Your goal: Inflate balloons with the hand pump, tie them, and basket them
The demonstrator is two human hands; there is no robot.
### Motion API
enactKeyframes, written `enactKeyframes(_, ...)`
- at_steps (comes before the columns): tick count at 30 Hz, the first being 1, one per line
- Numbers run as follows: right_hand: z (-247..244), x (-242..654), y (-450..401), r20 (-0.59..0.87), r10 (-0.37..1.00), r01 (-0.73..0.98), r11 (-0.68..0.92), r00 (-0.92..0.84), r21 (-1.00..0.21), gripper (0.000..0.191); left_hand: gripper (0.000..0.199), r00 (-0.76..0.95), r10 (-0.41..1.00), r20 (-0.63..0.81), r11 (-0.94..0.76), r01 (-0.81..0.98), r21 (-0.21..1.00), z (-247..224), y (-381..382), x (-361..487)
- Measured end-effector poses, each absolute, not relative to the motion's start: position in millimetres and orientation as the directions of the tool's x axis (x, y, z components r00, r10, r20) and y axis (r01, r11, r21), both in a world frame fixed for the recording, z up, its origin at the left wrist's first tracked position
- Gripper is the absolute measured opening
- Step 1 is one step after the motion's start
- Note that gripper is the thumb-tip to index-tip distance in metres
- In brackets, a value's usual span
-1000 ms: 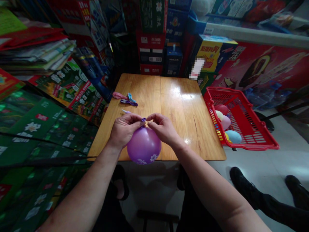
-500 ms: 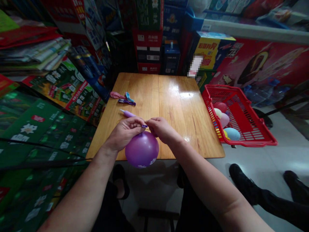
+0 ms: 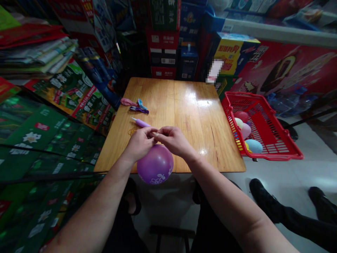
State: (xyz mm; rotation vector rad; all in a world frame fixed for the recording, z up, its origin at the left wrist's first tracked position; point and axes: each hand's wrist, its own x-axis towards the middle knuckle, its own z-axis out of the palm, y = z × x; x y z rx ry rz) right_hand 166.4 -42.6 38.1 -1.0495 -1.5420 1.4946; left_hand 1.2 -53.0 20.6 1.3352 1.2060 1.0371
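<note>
- Wooden table [image 3: 195, 116]; right of it, red basket [image 3: 273, 131] holding balloons [image 3: 254, 146] (red, white, pink, blue, yellow).
- Purple balloon [image 3: 155, 164], over the table's near edge.
- Left hand [image 3: 140, 143], pinching its neck; right hand [image 3: 172, 139], fingertips together there, hold hidden.

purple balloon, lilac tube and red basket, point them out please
Purple balloon [image 3: 155, 164]: head view, middle of its round body.
Lilac tube [image 3: 142, 123]: head view, its barrel.
Red basket [image 3: 275, 128]: head view, inner wall.

The balloon [image 3: 155, 163] is purple with white flower print.
</note>
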Motion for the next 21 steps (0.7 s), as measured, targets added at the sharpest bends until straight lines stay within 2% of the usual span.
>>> enactKeyframes(3,40,165,-46,0.004,0.923,0.051,0.025,-0.385,-0.998,0.018,0.02,0.125,0.991,-0.051,0.042,0.075,0.996,25,-53,-2)
enactKeyframes(7,34,167,-42,-0.092,0.93,-0.159,-0.157,-0.355,-0.975,0.025,0.023,0.109,0.989,-0.095,0.107,-0.107,0.988,32,-54,-8)
enactKeyframes(10,34,170,-41,-0.093,0.909,-0.224,-0.197,-0.406,-0.954,0.026,0.023,0.092,0.986,-0.138,0.156,-0.224,0.962,35,-55,-14)
enactKeyframes(12,37,170,-42,-0.074,0.894,-0.142,-0.151,-0.442,-0.978,0.024,0.021,0.087,0.984,-0.155,0.174,-0.281,0.944,36,-54,-18)
enactKeyframes(14,39,171,-44,-0.065,0.889,0.024,-0.06,-0.453,-0.998,0.022,0.019,0.086,0.985,-0.151,0.17,-0.3,0.939,37,-53,-22)
enactKeyframes(17,37,168,-43,-0.092,0.909,0.224,0.002,-0.406,-0.975,0.022,0.02,0.058,0.994,-0.087,0.099,-0.252,0.963,36,-54,-24)
enactKeyframes(19,33,166,-42,-0.14,0.921,0.23,-0.057,-0.364,-0.972,0.023,0.026,0.047,0.998,-0.049,0.058,-0.204,0.977,35,-56,-21)
enactKeyframes(21,29,163,-40,-0.213,0.907,0.151,-0.168,-0.362,-0.974,0.023,0.03,0.045,0.999,-0.023,0.029,-0.146,0.989,34,-58,-17)
